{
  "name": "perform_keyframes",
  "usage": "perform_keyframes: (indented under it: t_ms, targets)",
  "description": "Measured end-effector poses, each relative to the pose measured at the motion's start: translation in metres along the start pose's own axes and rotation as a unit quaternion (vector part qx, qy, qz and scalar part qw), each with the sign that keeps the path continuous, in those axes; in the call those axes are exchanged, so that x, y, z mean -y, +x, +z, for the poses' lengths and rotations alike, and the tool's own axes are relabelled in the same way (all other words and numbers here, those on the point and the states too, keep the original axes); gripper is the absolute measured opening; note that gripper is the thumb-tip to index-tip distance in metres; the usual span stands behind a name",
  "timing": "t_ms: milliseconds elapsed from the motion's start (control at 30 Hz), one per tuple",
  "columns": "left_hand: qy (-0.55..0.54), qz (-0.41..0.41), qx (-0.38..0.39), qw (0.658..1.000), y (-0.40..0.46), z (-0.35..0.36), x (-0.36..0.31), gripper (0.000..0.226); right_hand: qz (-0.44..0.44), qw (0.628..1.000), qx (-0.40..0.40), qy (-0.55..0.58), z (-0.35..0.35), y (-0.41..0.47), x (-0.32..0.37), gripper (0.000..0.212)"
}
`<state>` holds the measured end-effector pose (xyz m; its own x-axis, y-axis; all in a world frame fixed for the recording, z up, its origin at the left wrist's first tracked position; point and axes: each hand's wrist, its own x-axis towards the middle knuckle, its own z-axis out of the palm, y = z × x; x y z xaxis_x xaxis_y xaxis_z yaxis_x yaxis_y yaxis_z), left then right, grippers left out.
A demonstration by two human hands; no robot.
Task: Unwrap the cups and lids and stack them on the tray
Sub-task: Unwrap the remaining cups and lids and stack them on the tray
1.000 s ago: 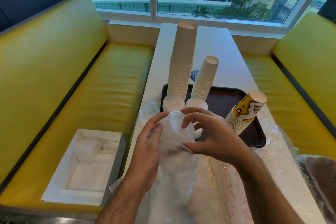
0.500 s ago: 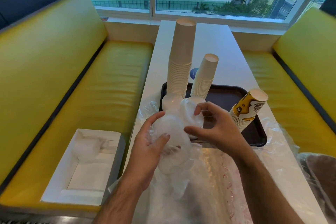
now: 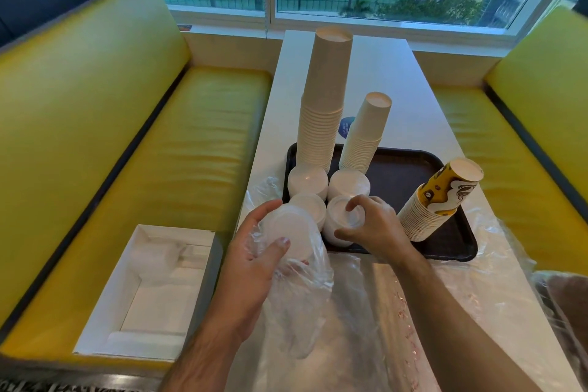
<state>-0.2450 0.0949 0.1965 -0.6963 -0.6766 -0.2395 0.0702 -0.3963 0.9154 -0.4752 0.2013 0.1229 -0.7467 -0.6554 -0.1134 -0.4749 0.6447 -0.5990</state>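
Right hand [image 3: 374,226] moved lids [image 3: 342,219] onto tray [image 3: 445,251]; left hand [image 3: 254,261] grips wrapped lids [image 3: 289,229].

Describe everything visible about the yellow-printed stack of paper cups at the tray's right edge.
The yellow-printed stack of paper cups is nested upside down, white base uppermost. The outermost cup carries yellow, white and dark artwork; many white rolled rims show below it. It leans right, resting on the dark brown plastic tray at its near right corner. Neither hand touches it.
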Motion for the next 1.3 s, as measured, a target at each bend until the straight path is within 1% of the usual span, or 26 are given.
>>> perform_keyframes:
  t_ms: [200, 400, 667, 733, 800, 867, 933, 967, 1033, 1100, 1200, 1300]
  targets:
    - [-0.016, -0.005, -0.012, 1.000, 0.001, -0.003, -0.004, 0.052, 0.015, 1.000, -0.019, 0.010, 0.004, -0.001, -0.003, 0.054]
    - [-0.013, -0.010, -0.008, 1.000, 0.003, -0.002, -0.004, 0.053, 0.012, 1.000, 0.012, -0.008, 0.010, 0.000, -0.002, 0.053]
    - [-0.007, -0.012, -0.010, 1.000, 0.004, -0.003, -0.004, 0.052, 0.027, 0.999, 0.014, -0.015, 0.011, -0.002, 0.002, 0.053]
    - [-0.009, -0.012, -0.010, 1.000, 0.004, -0.002, -0.004, 0.052, 0.032, 0.999, 0.017, -0.015, 0.010, -0.003, 0.002, 0.055]
    - [-0.012, -0.010, -0.009, 1.000, 0.004, -0.002, -0.005, 0.052, 0.034, 0.999, 0.016, -0.028, 0.009, -0.005, 0.002, 0.062]
    - [-0.015, -0.008, -0.012, 1.000, 0.004, -0.003, -0.006, 0.052, 0.020, 0.997, -0.012, -0.070, 0.007, -0.007, 0.007, 0.068]
    - [-0.011, -0.008, -0.016, 1.000, 0.004, -0.005, -0.006, 0.052, -0.020, 0.994, -0.046, -0.099, 0.007, -0.010, 0.019, 0.066]
    - [-0.009, -0.008, -0.017, 1.000, 0.003, -0.005, -0.006, 0.051, -0.046, 0.992, -0.048, -0.105, 0.009, -0.011, 0.026, 0.064]
    - [-0.005, -0.007, -0.018, 1.000, 0.002, -0.006, -0.005, 0.051, -0.092, 0.988, -0.027, -0.122, 0.015, -0.012, 0.039, 0.060]
    - [-0.003, -0.006, -0.018, 1.000, 0.002, -0.007, -0.004, 0.051, -0.114, 0.983, 0.004, -0.145, 0.023, -0.011, 0.047, 0.058]
    - [0.017, -0.004, -0.022, 1.000, 0.001, -0.010, -0.002, 0.051, -0.109, 0.980, 0.035, -0.161, 0.028, -0.008, 0.054, 0.057]
    - [0.018, -0.004, -0.029, 0.999, 0.000, -0.012, -0.002, 0.051, -0.107, 0.978, 0.043, -0.175, 0.027, -0.005, 0.057, 0.057]
